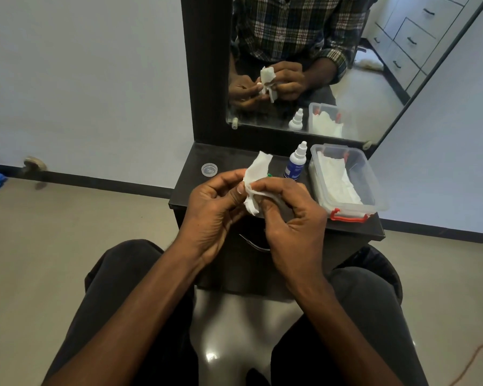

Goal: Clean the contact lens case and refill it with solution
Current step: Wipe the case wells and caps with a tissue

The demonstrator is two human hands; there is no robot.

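I judge this to be the cleaning step: I have a white tissue (255,185) worked between both hands, over the near part of the dark tabletop (354,229). My left hand (215,201) is curled, thumb and fingers pinching something small that the tissue mostly wraps. I take it for part of the contact lens case, but the paper hides it, so I cannot say for sure. My right hand (293,210) is curled too, its fingertips pressing the tissue against that piece.

Taking the solution bottle (296,162) as my landmark: it stands upright and capped, just beyond my right hand. A sliver of green (269,176) peeks out between the tissue and the bottle; it may be another part of the case, but too little shows to tell. A small clear round cap (209,169) lies on the tabletop well to the left of the bottle, apart from my hands. The clear plastic box (379,201) holding more tissues sits just to the right of the bottle.

The wiping looks unfinished and the refill not begun. Next I would need to free one hand from the tissue, set the dried piece down open-side up near the bottle, then uncap the bottle and squeeze gently.
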